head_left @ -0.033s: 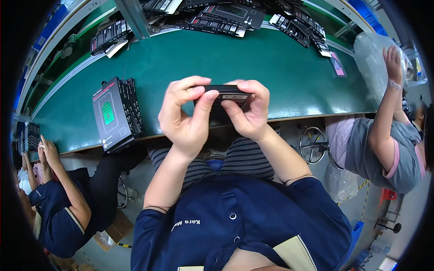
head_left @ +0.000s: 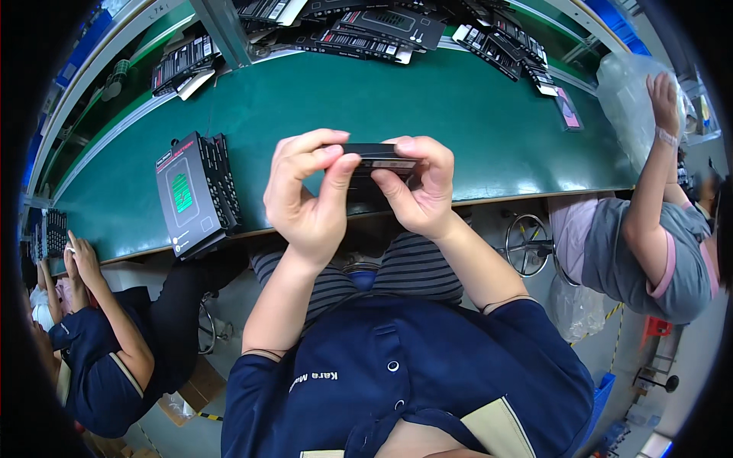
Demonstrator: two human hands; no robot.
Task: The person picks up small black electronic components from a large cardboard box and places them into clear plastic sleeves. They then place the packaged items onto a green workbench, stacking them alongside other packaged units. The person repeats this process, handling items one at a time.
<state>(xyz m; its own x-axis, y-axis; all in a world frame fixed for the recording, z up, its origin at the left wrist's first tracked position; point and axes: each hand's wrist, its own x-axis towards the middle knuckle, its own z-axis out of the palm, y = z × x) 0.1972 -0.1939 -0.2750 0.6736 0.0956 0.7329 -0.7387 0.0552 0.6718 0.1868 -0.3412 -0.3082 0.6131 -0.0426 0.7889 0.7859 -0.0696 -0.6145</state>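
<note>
Both hands hold one flat black box (head_left: 372, 149) over the front edge of the green table, its narrow end turned up toward me. My left hand (head_left: 309, 202) pinches the left end between thumb and fingers. At the other end, my right hand (head_left: 422, 191) grips with the thumb below and the fingers over the top. A pale label strip shows between the hands; most of the box's broad face is hidden. To the left, a row of similar black boxes (head_left: 185, 195) with a green battery picture leans upright on the table.
A heap of black boxes (head_left: 382, 30) lies at the table's (head_left: 489, 145) back, some with open white flaps. A small pink box (head_left: 568, 111) and a clear plastic bag (head_left: 630, 107) are at the right. Co-workers sit left (head_left: 114, 343) and right (head_left: 657, 252); a stool (head_left: 527, 244) stands below.
My hands and the black box have shifted very slightly to the left. My grip looks the same.
</note>
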